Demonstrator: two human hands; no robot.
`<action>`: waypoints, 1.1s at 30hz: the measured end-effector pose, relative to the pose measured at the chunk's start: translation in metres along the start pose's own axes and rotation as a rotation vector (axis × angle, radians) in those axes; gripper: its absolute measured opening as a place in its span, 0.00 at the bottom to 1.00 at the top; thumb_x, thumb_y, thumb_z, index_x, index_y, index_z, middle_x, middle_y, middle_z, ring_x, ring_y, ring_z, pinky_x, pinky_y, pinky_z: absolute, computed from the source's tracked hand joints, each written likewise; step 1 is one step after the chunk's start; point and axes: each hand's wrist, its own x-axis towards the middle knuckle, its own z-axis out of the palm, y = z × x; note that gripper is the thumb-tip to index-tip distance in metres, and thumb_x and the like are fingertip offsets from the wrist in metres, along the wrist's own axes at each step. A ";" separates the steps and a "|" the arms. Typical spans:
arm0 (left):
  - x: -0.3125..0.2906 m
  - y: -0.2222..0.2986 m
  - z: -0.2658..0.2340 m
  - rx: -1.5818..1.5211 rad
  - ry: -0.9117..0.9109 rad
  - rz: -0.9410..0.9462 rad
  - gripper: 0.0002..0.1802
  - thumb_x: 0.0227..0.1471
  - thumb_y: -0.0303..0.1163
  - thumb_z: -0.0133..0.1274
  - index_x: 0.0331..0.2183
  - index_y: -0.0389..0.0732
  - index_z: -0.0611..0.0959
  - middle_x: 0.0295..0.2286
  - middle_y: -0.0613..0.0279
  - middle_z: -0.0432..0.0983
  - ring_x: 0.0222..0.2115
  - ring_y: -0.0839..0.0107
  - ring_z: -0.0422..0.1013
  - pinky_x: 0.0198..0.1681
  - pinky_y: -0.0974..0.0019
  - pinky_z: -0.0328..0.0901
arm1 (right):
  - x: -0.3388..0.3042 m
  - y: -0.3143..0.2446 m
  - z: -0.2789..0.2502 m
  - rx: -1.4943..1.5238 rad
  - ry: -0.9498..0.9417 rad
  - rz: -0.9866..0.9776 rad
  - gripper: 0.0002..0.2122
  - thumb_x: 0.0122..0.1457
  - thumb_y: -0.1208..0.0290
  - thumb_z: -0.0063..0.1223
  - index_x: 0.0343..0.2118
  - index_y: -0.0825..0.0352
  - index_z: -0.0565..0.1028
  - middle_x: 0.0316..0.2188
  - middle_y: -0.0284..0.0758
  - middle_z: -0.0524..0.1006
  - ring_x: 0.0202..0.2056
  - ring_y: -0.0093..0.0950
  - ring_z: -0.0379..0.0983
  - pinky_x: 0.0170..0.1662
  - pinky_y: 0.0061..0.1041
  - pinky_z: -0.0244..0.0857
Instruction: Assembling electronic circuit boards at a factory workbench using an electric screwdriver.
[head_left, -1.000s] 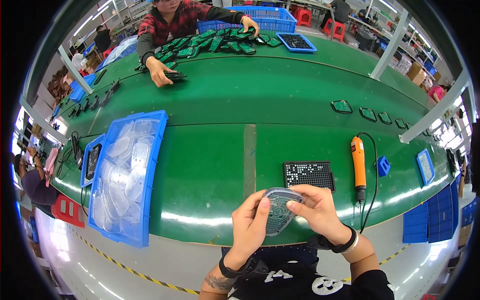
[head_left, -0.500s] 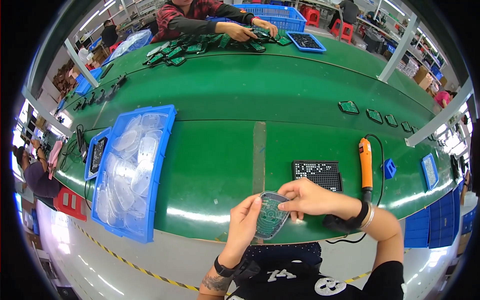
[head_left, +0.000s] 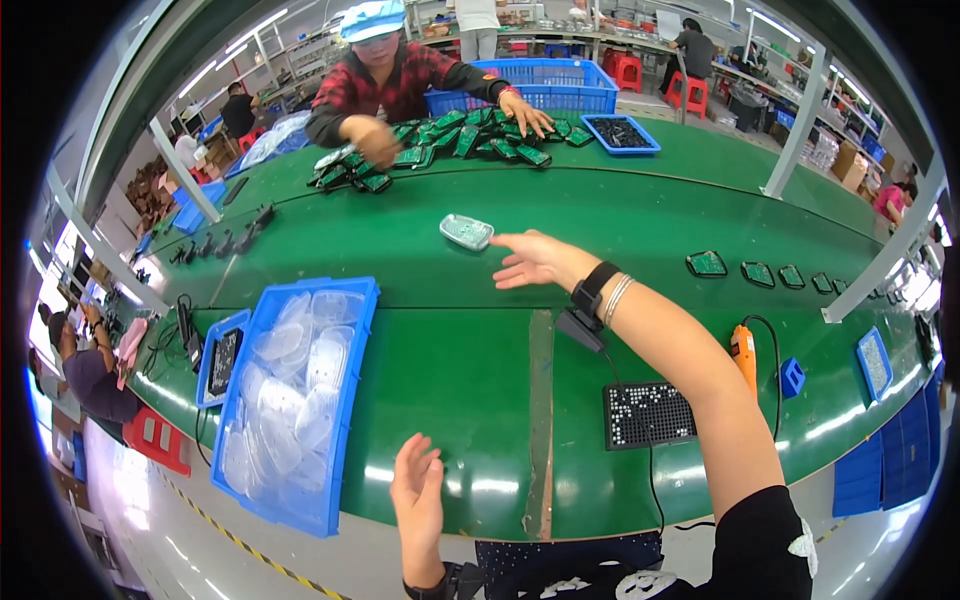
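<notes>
Green conveyor belt [head_left: 420, 370] is running across the workshop; the right hand [head_left: 533, 260] is stretching out with fingers spread, empty, just beside the clear-cased board [head_left: 466, 231] lying on it. Left hand [head_left: 418, 492] is hovering open near the blue tray [head_left: 352, 400].

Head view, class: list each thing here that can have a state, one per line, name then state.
Right hand: open, empty, stretched out over the belt.
Left hand: open, empty, at the near edge.
Clear-cased part: lying flat on the green belt, just beyond the right hand's fingertips, untouched.
Blue tray: full of clear shells.
Orange screwdriver: lying down, unheld.
Black screw plate: flat, holding screws.
</notes>
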 end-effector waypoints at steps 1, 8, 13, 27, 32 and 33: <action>0.006 0.001 -0.007 0.099 0.001 0.012 0.23 0.52 0.29 0.48 0.50 0.35 0.66 0.45 0.51 0.68 0.46 0.64 0.65 0.48 0.63 0.59 | 0.011 0.000 -0.004 -0.046 -0.007 0.019 0.36 0.51 0.68 0.56 0.56 0.74 0.45 0.53 0.54 0.56 0.46 0.50 0.65 0.41 0.42 0.68; 0.070 0.022 -0.075 1.097 0.466 0.345 0.27 0.46 0.29 0.52 0.50 0.38 0.66 0.51 0.40 0.56 0.53 0.47 0.54 0.54 0.53 0.50 | 0.070 -0.064 -0.080 -1.129 0.343 -0.294 0.31 0.46 0.62 0.56 0.51 0.73 0.58 0.51 0.49 0.62 0.50 0.47 0.62 0.47 0.46 0.62; 0.080 -0.003 -0.113 1.523 0.683 0.180 0.26 0.47 0.28 0.51 0.48 0.34 0.65 0.49 0.35 0.58 0.50 0.47 0.58 0.51 0.52 0.54 | 0.120 -0.103 -0.097 -1.535 0.725 -0.610 0.26 0.44 0.61 0.57 0.46 0.67 0.63 0.45 0.42 0.67 0.48 0.40 0.63 0.49 0.40 0.60; 0.083 0.021 -0.103 0.993 0.700 0.032 0.20 0.45 0.33 0.57 0.40 0.33 0.74 0.38 0.43 0.71 0.41 0.52 0.67 0.46 0.57 0.60 | 0.276 -0.100 -0.125 -1.611 0.724 -0.533 0.10 0.49 0.76 0.46 0.36 0.69 0.70 0.36 0.42 0.73 0.41 0.35 0.71 0.43 0.36 0.67; 0.082 0.012 -0.118 0.274 0.735 -0.078 0.21 0.45 0.31 0.55 0.42 0.34 0.73 0.44 0.41 0.67 0.47 0.51 0.62 0.51 0.54 0.54 | 0.237 -0.101 -0.127 -1.751 0.736 -0.778 0.07 0.46 0.79 0.45 0.30 0.69 0.71 0.32 0.43 0.73 0.37 0.39 0.71 0.41 0.35 0.66; 0.082 0.005 -0.121 0.257 0.714 0.025 0.19 0.47 0.28 0.53 0.42 0.34 0.71 0.41 0.42 0.69 0.41 0.55 0.67 0.43 0.59 0.61 | 0.221 -0.101 -0.123 -1.725 0.702 -0.836 0.07 0.46 0.79 0.45 0.30 0.70 0.70 0.32 0.44 0.72 0.37 0.40 0.70 0.41 0.35 0.65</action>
